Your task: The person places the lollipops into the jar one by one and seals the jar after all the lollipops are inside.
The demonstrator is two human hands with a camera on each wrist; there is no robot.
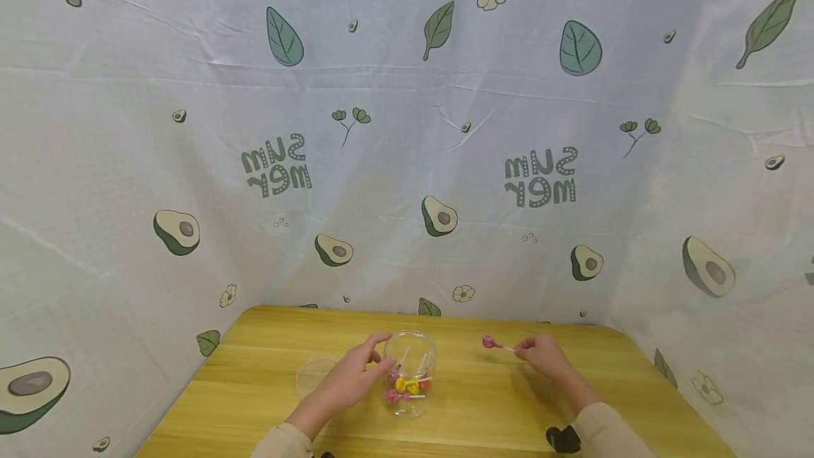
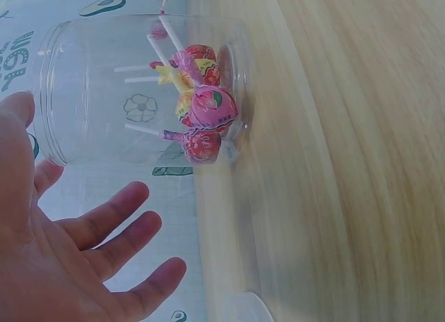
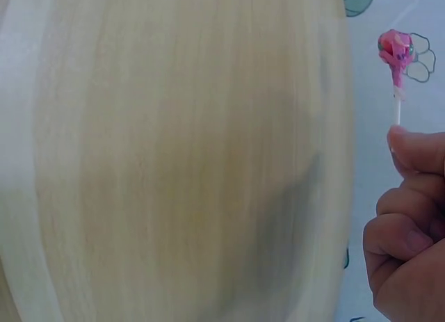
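A clear plastic jar (image 1: pixel 410 362) stands upright and uncapped on the table, with several wrapped lollipops (image 2: pixel 201 106) in its lower part, pink, yellow and red. At the jar's left side is my left hand (image 1: pixel 352 373); its thumb and forefinger are right at the rim, while the other fingers (image 2: pixel 125 211) spread loosely away from the wall. Off to the right, my right hand (image 1: pixel 545 357) pinches a pink lollipop (image 1: pixel 490 341) by the end of its white stick. The lollipop's wrapped head points away from the fingertips (image 3: pixel 398 138), above the table.
A round clear lid (image 1: pixel 311 373) lies on the table left of the jar, partly behind my left forearm. The yellow wood-grain table (image 1: pixel 470 415) ends at a white curtain (image 1: pixel 394 90) printed with avocados and leaves, which hangs behind it and at both sides.
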